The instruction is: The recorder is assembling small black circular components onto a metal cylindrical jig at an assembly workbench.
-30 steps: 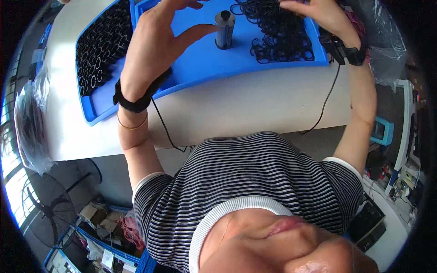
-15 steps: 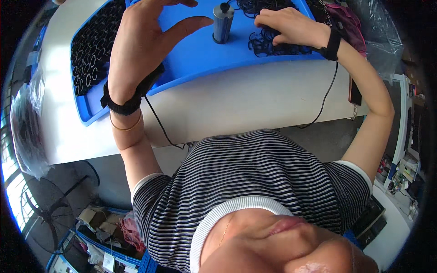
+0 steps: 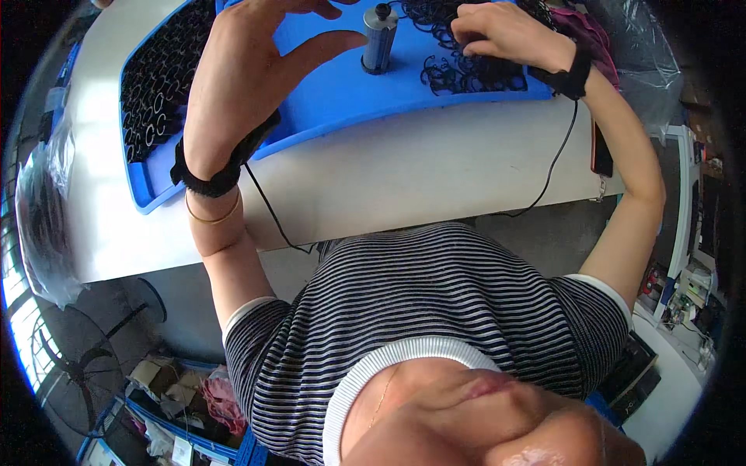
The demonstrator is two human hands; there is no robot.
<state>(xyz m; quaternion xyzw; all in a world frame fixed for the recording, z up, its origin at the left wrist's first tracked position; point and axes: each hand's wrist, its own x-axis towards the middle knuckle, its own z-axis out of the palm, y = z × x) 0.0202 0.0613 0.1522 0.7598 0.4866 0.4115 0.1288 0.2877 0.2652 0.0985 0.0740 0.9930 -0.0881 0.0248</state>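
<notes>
My left hand [image 3: 245,74] is at the upper left over the blue tray [image 3: 342,124], its thumb stretched out and apart from the fingers. Nothing shows between them, though the upper edge cuts off part of the hand. Just right of that thumb stands a grey metal cylinder [image 3: 379,45] with a black knob on top. My right hand [image 3: 517,35] is over a loose heap of thin black rings [image 3: 458,76] at the tray's right. Its fingers are curled in with the thumb near them; what they hold, if anything, cannot be made out.
Black rings in rows [image 3: 155,101] fill a blue tray section at the left. Cables run from both wristbands. A dark phone-like object [image 3: 601,154] lies by the white table's [image 3: 404,175] right front edge. Clear plastic bags [image 3: 47,217] hang at the left, near a fan [image 3: 81,365].
My right hand has moved slightly right and up over the black rings, its fingers curling in more. My left hand has hardly moved, and the cylinder still stands beside its thumb.
</notes>
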